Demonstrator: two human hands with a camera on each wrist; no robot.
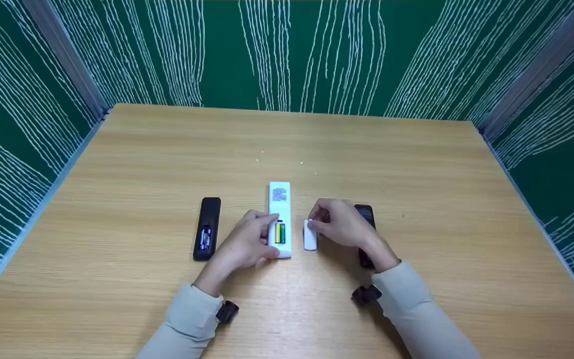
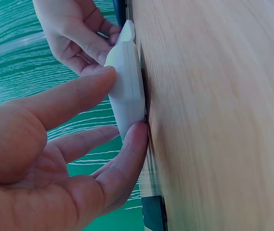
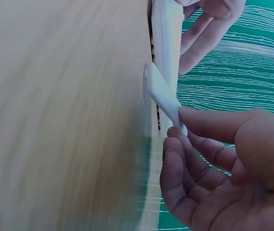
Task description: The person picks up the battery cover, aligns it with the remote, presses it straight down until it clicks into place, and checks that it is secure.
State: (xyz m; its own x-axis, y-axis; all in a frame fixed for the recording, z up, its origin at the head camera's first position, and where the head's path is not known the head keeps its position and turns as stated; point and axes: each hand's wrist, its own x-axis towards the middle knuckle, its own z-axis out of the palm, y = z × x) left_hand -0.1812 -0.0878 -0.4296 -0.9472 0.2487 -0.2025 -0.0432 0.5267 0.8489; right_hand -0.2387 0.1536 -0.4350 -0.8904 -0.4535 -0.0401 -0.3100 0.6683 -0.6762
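A white remote control [image 1: 273,204] lies back side up on the table, its battery compartment uncovered. Two batteries [image 1: 280,233], yellow and green, sit side by side in it. My left hand [image 1: 247,239] grips the remote from its left side, thumb at the near end and fingers along the edge. Just right of the remote, my right hand [image 1: 339,222] pinches a small white battery cover [image 1: 310,240] by its far end, between thumb and fingertips. The right wrist view shows this cover [image 3: 162,89] tilted, its lower end close to the tabletop.
Left of my left hand lies a black remote control [image 1: 211,212] with batteries [image 1: 205,238] showing in its open compartment. Another black remote control [image 1: 365,212] is partly hidden under my right hand and wrist. Tiny white crumbs dot the wooden table [image 1: 287,134] farther back.
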